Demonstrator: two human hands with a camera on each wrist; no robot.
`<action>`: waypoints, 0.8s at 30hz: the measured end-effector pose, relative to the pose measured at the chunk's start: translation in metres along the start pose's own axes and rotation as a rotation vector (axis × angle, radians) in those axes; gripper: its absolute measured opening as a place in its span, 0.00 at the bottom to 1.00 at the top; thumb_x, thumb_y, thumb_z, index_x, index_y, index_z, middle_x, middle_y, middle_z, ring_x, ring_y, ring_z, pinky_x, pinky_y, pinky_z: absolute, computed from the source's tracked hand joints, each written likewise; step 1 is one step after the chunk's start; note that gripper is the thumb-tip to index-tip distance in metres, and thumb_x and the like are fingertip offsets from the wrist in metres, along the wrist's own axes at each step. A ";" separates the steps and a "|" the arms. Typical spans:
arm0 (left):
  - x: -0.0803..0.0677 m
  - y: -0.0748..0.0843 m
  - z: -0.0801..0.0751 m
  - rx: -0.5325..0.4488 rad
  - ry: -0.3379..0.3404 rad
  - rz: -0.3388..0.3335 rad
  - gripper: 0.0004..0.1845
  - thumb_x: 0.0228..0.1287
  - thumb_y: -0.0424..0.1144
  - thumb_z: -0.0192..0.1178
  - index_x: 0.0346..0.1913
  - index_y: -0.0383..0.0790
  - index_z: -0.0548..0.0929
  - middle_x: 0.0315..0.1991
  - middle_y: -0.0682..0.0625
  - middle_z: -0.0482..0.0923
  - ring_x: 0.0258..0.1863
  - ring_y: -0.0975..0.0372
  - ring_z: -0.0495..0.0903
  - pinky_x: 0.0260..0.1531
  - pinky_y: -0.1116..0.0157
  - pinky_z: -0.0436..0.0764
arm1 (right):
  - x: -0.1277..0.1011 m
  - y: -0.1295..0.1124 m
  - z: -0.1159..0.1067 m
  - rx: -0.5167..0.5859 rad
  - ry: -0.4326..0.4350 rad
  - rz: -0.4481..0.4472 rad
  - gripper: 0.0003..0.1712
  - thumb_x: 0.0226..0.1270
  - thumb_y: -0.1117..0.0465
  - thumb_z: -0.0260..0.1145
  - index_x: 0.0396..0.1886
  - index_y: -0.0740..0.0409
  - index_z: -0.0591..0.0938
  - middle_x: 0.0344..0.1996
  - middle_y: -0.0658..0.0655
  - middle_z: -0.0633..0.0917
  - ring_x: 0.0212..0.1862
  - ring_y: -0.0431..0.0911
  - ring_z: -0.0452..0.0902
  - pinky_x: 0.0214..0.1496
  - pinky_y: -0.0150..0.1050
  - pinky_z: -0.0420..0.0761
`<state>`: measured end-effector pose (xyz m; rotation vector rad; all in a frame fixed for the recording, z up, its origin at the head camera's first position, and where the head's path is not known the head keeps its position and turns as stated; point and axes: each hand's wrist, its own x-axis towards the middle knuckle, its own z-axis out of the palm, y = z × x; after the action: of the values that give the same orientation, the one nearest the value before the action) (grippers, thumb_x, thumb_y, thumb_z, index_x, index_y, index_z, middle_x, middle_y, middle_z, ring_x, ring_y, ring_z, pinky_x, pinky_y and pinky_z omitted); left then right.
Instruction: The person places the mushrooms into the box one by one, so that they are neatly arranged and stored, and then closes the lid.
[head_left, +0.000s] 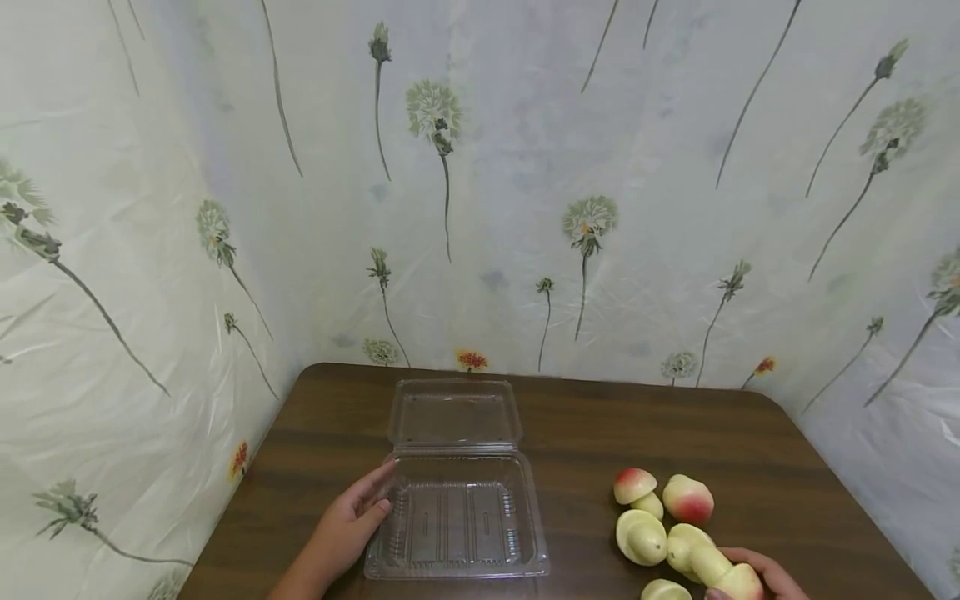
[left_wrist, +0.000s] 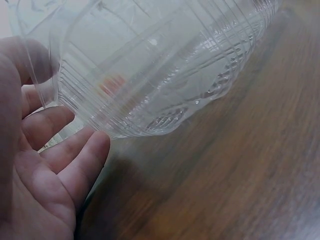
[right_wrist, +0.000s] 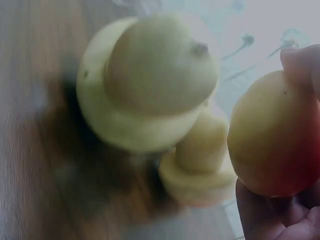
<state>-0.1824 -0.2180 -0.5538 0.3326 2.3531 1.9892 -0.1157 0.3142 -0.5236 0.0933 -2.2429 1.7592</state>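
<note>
In the head view my left hand [head_left: 348, 525] holds the left side of a clear plastic clamshell container [head_left: 457, 571], its thumb over the rim. The left wrist view shows the thumb on one side of the container's wall [left_wrist: 150, 75] and curled fingers [left_wrist: 85, 165] against the other. The container lies with its lid [head_left: 456, 414] folded back. At the lower right my right hand [head_left: 776, 577] grips a toy mushroom [head_left: 742, 582] by its cream and red cap. In the right wrist view that mushroom [right_wrist: 275, 135] sits between thumb and fingers.
Several other toy mushrooms cluster beside the right hand, among them a red-capped one [head_left: 635, 486], a round one [head_left: 688, 500] and a pale one [head_left: 641, 537] with its stem end up. Flower-printed sheeting [head_left: 495, 167] stands behind and beside the brown wooden table [head_left: 577, 450].
</note>
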 end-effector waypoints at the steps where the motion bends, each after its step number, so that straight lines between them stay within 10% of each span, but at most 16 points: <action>1: 0.000 0.000 0.000 -0.004 -0.002 0.001 0.26 0.72 0.34 0.53 0.71 0.48 0.65 0.72 0.53 0.60 0.71 0.58 0.59 0.59 0.77 0.66 | 0.001 -0.001 0.002 0.004 -0.005 -0.005 0.35 0.47 0.84 0.68 0.51 0.49 0.80 0.29 0.41 0.84 0.27 0.34 0.81 0.23 0.33 0.80; 16: 0.000 0.002 0.002 0.011 0.022 -0.049 0.26 0.72 0.35 0.53 0.70 0.55 0.66 0.70 0.56 0.64 0.69 0.62 0.62 0.58 0.77 0.67 | 0.003 -0.020 0.035 0.023 -0.120 -0.049 0.35 0.49 0.83 0.68 0.59 0.73 0.68 0.47 0.36 0.82 0.34 0.33 0.82 0.28 0.33 0.82; 24: 0.000 0.002 0.002 0.023 0.026 -0.050 0.26 0.71 0.34 0.53 0.70 0.54 0.67 0.70 0.61 0.62 0.69 0.64 0.61 0.58 0.77 0.67 | 0.003 -0.025 0.051 0.044 -0.152 -0.110 0.37 0.48 0.83 0.68 0.61 0.72 0.68 0.37 0.42 0.84 0.29 0.36 0.83 0.25 0.36 0.81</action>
<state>-0.1819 -0.2163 -0.5521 0.2480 2.3761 1.9580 -0.1221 0.2593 -0.5107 0.3648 -2.2542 1.7977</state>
